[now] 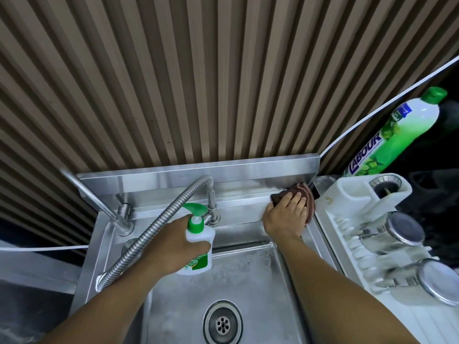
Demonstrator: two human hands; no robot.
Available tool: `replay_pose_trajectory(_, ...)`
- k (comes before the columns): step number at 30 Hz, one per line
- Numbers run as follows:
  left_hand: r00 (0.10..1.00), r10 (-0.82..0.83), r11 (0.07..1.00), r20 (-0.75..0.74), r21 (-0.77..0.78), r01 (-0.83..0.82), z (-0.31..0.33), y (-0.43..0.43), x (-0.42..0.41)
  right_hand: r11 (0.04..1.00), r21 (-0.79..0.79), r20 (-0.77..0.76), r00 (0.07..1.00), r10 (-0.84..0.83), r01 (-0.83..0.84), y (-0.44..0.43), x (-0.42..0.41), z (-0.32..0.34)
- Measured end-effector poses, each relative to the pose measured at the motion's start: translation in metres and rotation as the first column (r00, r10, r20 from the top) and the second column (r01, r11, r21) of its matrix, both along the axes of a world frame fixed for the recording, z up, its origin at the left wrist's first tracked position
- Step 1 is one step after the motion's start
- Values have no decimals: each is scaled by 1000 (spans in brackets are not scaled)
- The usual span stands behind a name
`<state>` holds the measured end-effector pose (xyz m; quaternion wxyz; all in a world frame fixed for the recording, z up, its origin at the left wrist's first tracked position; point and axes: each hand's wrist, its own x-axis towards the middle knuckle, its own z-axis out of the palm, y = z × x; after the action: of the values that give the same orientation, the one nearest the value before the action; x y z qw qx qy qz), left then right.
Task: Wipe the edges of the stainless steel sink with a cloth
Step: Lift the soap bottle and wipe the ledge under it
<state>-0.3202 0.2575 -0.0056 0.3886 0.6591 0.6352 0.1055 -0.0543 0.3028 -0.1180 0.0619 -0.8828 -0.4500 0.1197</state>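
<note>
Your right hand has flat fingers pressing the brown cloth under them onto the sink back ledge corner. Your left hand grips the soap bottle.

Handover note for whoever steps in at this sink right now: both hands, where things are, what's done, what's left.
Left hand: grips the soap pump bottle, held up over the basin, off the ledge.
Right hand: flat, with straight fingers pressing the brown cloth onto the sink at its back right corner, beside the white dish rack.
Done: wiping is under way at that corner; which edges are finished cannot be told from this view.
Left: probably the rest of the back ledge around the tap, then the left, right and front edges; then set the bottle back down.
</note>
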Motion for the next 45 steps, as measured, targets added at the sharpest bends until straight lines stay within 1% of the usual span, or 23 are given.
replay_pose_trajectory(2,1000,0,1000,4,5,0,0,0,0,1000,18,3,1000,-19,19,3,0,0)
replay_pose_trajectory(5,1000,2,1000,12,20,-2,1,0,-1,996,37,-62,995,-79,81,14,5,8)
replay_pose_trajectory(7,1000,7,1000,10,28,-7,-1,0,-3,995,28,-66,994,-89,91,16,6,8)
replay_pose_trajectory(9,1000,6,1000,4,24,-6,-2,0,-5,998,19,-41,997,-57,58,8,-3,5)
replay_pose_trajectory(12,1000,10,1000,-8,18,-9,-5,0,-6,999,-27,-16,999,38,-39,-10,-23,-2)
replay_pose_trajectory(14,1000,13,1000,-13,20,-12,-5,1,-4,998,-44,-21,999,48,-49,-11,-22,-1)
replay_pose_trajectory(17,1000,17,1000,-6,25,-17,-5,2,-3,999,-19,-69,997,-33,32,7,1,8)
replay_pose_trajectory(19,1000,14,1000,12,22,-14,-5,2,0,995,-35,-137,986,-100,96,21,17,17)
replay_pose_trajectory(21,999,14,1000,40,11,-14,-6,1,2,992,-54,-159,979,-124,116,29,20,21)
replay_pose_trajectory(24,997,5,1000,74,1,-6,-8,1,7,996,-45,-127,988,-83,78,19,14,18)
replay_pose_trajectory(27,996,8,1000,89,10,-9,-7,3,17,997,-66,-26,999,39,-41,-4,-4,7)
replay_pose_trajectory(29,995,-2,1000,97,14,1,-4,5,25,993,-75,-6,995,95,-95,-12,-10,2)
replay_pose_trajectory(32,993,-11,1000,114,27,8,0,8,33,997,-62,-7,999,44,-44,2,6,6)
replay_pose_trajectory(34,992,6,999,126,32,-10,2,10,34,998,-64,-54,998,-20,16,17,22,12)
replay_pose_trajectory(36,990,17,999,138,41,-23,2,12,31,998,-52,-68,997,-44,40,24,24,13)
replay_pose_trajectory(38,990,15,999,140,45,-22,2,12,29,999,-35,-46,998,-32,31,14,14,9)
replay_pose_trajectory(40,991,32,998,127,53,-39,2,11,25,998,-34,14,999,51,-50,-3,-6,3)
replay_pose_trajectory(42,993,45,997,106,57,-52,0,12,24,991,-51,15,992,122,-121,-17,-22,-3)
replay_pose_trajectory(43,994,44,997,99,53,-49,0,12,23,990,-60,3,992,125,-125,-17,-23,-3)
replay_pose_trajectory(45,994,34,998,99,53,-40,-1,11,22,995,-56,-11,997,79,-80,-7,-12,2)
